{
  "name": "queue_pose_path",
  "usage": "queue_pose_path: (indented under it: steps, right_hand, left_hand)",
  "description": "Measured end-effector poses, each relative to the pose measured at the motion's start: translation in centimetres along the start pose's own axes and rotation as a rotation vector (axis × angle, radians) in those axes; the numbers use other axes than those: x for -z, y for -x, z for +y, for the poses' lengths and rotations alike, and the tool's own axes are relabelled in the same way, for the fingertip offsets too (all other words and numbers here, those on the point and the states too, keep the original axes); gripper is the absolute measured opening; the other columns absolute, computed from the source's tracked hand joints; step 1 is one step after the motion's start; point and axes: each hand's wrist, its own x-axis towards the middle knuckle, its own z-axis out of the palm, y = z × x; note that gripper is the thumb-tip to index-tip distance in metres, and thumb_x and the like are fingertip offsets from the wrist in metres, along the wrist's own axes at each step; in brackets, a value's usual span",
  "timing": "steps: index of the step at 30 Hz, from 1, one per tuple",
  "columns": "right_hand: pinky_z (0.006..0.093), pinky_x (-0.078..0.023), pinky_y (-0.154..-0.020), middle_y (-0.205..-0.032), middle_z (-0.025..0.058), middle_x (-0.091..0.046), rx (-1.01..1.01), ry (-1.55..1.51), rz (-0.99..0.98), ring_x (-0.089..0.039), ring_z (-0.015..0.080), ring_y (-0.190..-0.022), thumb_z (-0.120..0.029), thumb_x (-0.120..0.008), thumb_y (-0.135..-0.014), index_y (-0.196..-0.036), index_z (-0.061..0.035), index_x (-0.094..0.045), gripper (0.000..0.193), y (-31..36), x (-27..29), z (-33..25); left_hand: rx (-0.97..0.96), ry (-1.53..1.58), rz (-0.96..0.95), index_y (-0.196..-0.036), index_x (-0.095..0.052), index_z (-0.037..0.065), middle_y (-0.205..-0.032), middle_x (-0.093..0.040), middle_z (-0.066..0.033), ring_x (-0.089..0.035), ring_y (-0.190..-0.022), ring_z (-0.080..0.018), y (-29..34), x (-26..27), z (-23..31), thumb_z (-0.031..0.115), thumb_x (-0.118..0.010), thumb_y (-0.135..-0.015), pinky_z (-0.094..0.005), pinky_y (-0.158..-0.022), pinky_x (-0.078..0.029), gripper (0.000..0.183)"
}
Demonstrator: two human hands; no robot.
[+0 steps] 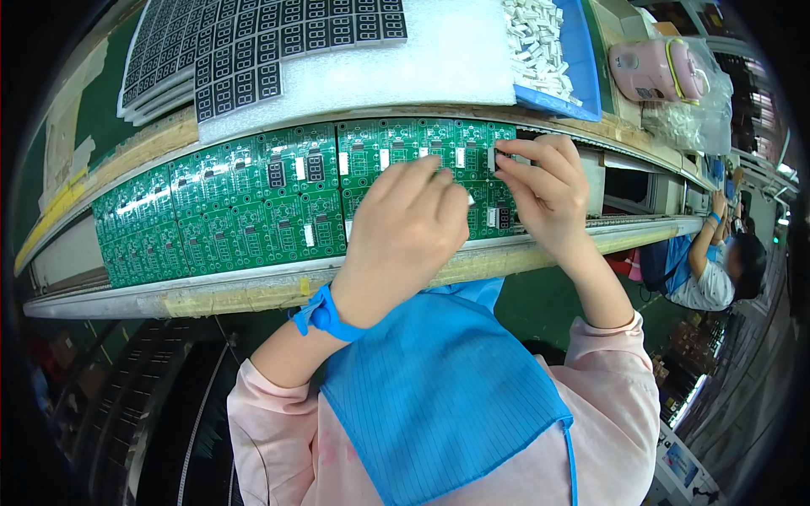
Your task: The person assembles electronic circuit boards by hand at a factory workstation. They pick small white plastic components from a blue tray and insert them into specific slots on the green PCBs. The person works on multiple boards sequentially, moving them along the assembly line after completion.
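Green circuit boards [224, 223] lie in a row along the rail in front of me. Small white connectors [385, 158] stand on several of them, and black-faced digit displays [315, 166] sit on a few. My right hand [550, 190] pinches a small grey-white part [492, 160] at the upper right end of the boards; its exact kind is unclear. With fingers curled down, my left hand [409, 223] is over the middle boards, close to the upper connectors. A white bit [470, 201] shows beside its fingers, but what they grip is mostly hidden.
Beyond the rail, stacked digit displays [245, 72] rest on white foam [447, 63]. A blue bin [588, 63] full of white connectors is at the upper right, beside a pink container [650, 70] and plastic bag. Another person [704, 261] works farther right.
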Motion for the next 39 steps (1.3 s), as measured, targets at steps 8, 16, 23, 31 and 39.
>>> queue_pose_path:
  steps: [8, 16, 23, 31, 39]
  right_hand:
    - [0.0376, -0.048, -0.075, -0.099, 0.0049, -0.072, -0.089, 0.01, -0.057, -0.057, 0.0272, -0.086, 0.001, -0.079, -0.069, -0.09, -0.0025, -0.074, 0.022, 0.5, -2.3, -0.9]
    - [0.0374, -0.048, -0.075, -0.1, 0.0044, -0.072, -0.101, 0.037, -0.123, -0.057, 0.0272, -0.087, 0.001, -0.078, -0.07, -0.089, -0.0026, -0.074, 0.019, 0.0, -1.9, -0.9]
    - [0.0371, -0.049, -0.076, -0.099, 0.0049, -0.073, -0.148, 0.02, -0.111, -0.057, 0.0273, -0.087, 0.001, -0.079, -0.069, -0.087, -0.0024, -0.074, 0.018, -0.1, -2.1, -1.1]
    - [0.036, -0.048, -0.073, -0.096, 0.0055, -0.07, -0.084, 0.038, -0.205, -0.055, 0.0269, -0.083, 0.003, -0.079, -0.068, -0.088, -0.0015, -0.073, 0.021, -1.2, -1.4, -0.8]
    - [0.0375, -0.049, -0.072, -0.098, 0.0082, -0.067, -0.022, 0.039, -0.199, -0.055, 0.0288, -0.083, 0.005, -0.077, -0.068, -0.088, -0.0003, -0.071, 0.021, -0.8, -1.7, -0.7]
  left_hand:
    - [-0.145, -0.053, -0.066, -0.088, -0.066, 0.0, -0.103, -0.073, -0.0147, -0.067, -0.105, -0.0267, 0.7, -1.5, -1.2, 0.008, -0.074, -0.074, -0.0441, -0.092, -0.051, 0.018]
    - [-0.105, -0.019, -0.053, -0.086, -0.065, 0.0, -0.101, -0.073, -0.0143, -0.068, -0.105, -0.0262, 0.8, -1.7, -1.3, 0.008, -0.074, -0.073, -0.043, -0.094, -0.051, 0.018]
    - [-0.101, 0.01, -0.052, -0.087, -0.064, 0.0, -0.101, -0.073, -0.0145, -0.068, -0.105, -0.0267, 0.7, -1.6, -1.5, 0.009, -0.074, -0.074, -0.0425, -0.094, -0.05, 0.018]
    - [-0.089, 0.01, -0.062, -0.086, -0.064, 0.0, -0.102, -0.073, -0.015, -0.068, -0.106, -0.0271, 0.9, -1.6, -1.4, 0.009, -0.074, -0.073, -0.0423, -0.094, -0.05, 0.018]
    - [-0.071, 0.004, -0.078, -0.087, -0.064, 0.0, -0.102, -0.073, -0.0153, -0.068, -0.106, -0.0272, 1.0, -1.6, -1.1, 0.009, -0.074, -0.073, -0.0429, -0.095, -0.049, 0.019]
